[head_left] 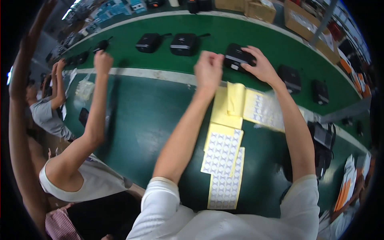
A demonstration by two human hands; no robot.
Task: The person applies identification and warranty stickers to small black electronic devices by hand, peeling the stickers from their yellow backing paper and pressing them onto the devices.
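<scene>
My right hand [262, 67] grips a small black case [235, 52] on the green belt [160, 62], its fingers over the top and right side. A small white label shows on the case's near side. Just left of that case is my left hand [209, 72], its fingers pinched together; what they hold, if anything, is too small to make out. Below my hands, sheets of round white stickers [222, 152] on yellow backing overlap on the green table [160, 116]. A folded yellow sheet [235, 100] and another sticker sheet [260, 106] lie beyond them.
More black cases [184, 44] with straps stand along the belt to both sides. A black bag [322, 140] sits at the right. Co-workers are on the left, one person's arm [94, 116] reaching toward the belt. Cardboard boxes [260, 10] line the far side.
</scene>
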